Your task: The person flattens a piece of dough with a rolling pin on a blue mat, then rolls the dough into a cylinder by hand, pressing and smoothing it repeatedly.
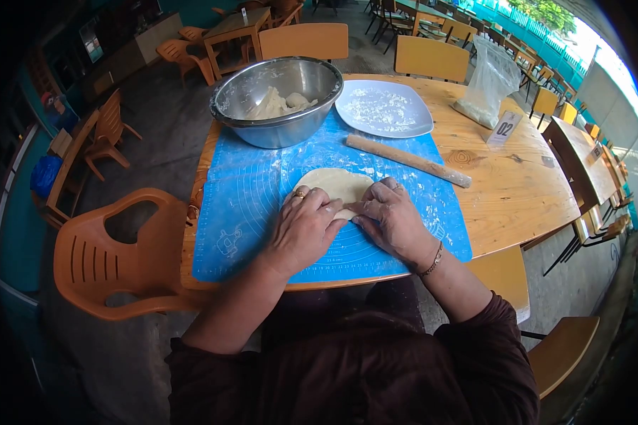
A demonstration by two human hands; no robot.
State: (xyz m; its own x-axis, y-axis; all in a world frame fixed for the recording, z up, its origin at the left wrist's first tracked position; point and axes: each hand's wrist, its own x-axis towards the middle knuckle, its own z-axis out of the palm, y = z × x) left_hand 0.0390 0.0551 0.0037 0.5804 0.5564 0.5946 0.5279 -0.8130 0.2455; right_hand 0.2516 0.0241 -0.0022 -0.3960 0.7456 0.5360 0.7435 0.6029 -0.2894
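Head: bowl (223, 108) holds dough lumps (276, 103); plate (349, 117) floured; left hand (305, 227), right hand (390, 216) press flatbread (337, 183), grip wide.

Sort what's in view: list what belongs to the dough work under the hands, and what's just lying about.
Belongs to the work: flat dough, touched by the left hand and right hand; blue mat; rolling pin; steel bowl holding dough pieces; floured white plate.

Probably just lying about: plastic bag; number card; orange chair.

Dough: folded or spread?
Spread: the dough lies flat on the blue mat. Left hand and right hand cover its near edge; cannot tell there.
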